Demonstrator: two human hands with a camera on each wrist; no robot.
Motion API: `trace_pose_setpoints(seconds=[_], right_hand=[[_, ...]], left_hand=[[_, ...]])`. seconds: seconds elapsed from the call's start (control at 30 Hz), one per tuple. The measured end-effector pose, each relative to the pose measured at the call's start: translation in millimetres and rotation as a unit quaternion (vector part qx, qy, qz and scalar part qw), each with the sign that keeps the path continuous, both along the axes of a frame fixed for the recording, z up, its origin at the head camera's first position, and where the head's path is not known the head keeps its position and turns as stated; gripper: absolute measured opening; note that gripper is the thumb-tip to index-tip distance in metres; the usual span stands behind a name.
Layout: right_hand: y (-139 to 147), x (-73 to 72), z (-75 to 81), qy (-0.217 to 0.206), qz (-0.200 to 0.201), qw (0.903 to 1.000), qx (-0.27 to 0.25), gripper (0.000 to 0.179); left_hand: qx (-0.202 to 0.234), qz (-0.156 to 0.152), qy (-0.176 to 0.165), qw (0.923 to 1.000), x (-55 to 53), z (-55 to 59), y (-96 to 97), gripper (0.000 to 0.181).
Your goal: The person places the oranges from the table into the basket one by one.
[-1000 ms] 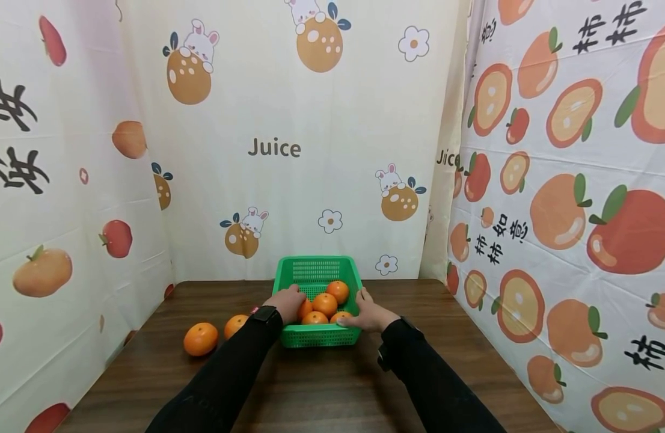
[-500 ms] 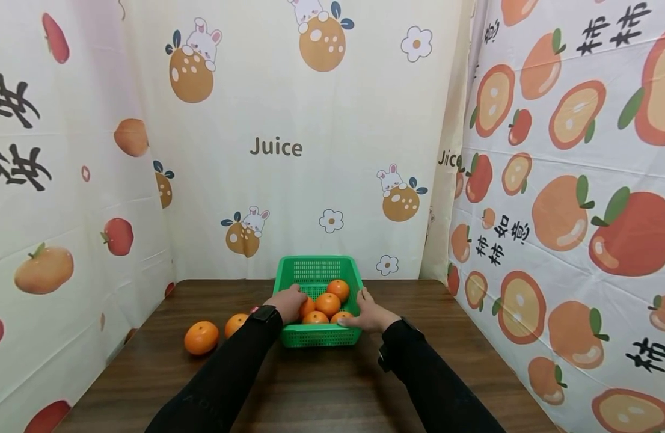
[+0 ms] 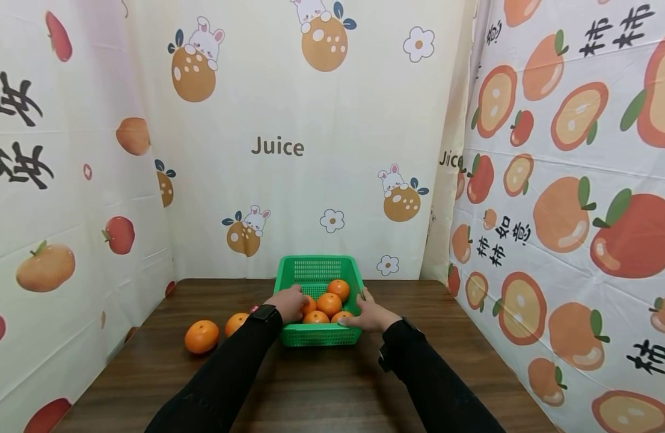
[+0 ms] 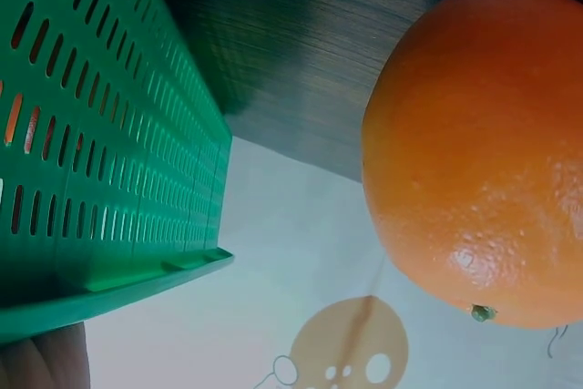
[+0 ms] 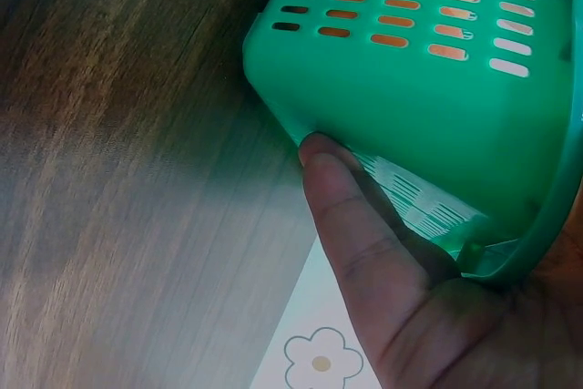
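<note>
A green slotted plastic basket (image 3: 318, 337) stands on the wooden table with several oranges (image 3: 329, 304) inside. Over its left rim reaches my left hand (image 3: 285, 303), fingers curled at an orange (image 3: 309, 305) by the left wall; the fingertips are partly hidden. In the left wrist view, only a bit of that hand (image 4: 46, 362) shows past the rim. My right hand (image 3: 371, 314) grips the basket's right side, thumb at the near rim corner. In the right wrist view, that hand's fingers (image 5: 342, 211) lie along the outside wall.
Left of the basket, two oranges lie on the table (image 3: 321, 397): one further out (image 3: 202, 337), one (image 3: 235, 323) partly behind the left forearm. A small pink-red thing (image 3: 254, 309) shows near the left wrist. Printed curtains (image 3: 278, 198) enclose the back and sides.
The oranges by my left fingers have shifted slightly right inside the basket. Both hands and the basket stay nearly in place; the head view has drifted a little.
</note>
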State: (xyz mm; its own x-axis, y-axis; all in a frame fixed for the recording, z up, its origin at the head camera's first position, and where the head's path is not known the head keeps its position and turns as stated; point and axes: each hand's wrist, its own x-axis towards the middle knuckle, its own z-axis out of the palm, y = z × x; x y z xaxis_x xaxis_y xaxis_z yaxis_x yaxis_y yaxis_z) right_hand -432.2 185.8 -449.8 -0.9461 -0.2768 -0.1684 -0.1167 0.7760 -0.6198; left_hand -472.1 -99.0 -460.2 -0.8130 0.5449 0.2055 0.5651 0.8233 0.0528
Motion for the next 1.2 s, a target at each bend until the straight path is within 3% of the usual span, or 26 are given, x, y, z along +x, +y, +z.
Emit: trace_pose_setpoints(seconds=[0.27, 0.53, 0.8, 1.2], right_hand=[[0, 2.3, 1.3, -0.003, -0.004, 1.0, -0.006, 0.105], [1, 11.6, 7.0, -0.005, -0.003, 0.9998, -0.017, 0.105], [0, 10.1, 2.9, 0.006, 0.001, 1.0, -0.005, 0.104], [0, 6.2, 1.9, -0.001, -0.003, 1.0, -0.008, 0.1]], left_hand=[[-0.009, -0.014, 0.005, 0.9999, -1.1, -0.7, -1.6, 0.011], [-0.013, -0.054, -0.001, 0.9984, -6.6, -2.4, -0.8, 0.011], [0.013, -0.033, -0.044, 0.9984, -8.4, -8.6, -1.3, 0.016], [0.008, -0.03, -0.024, 0.9992, -5.0, -4.5, 0.8, 0.013]])
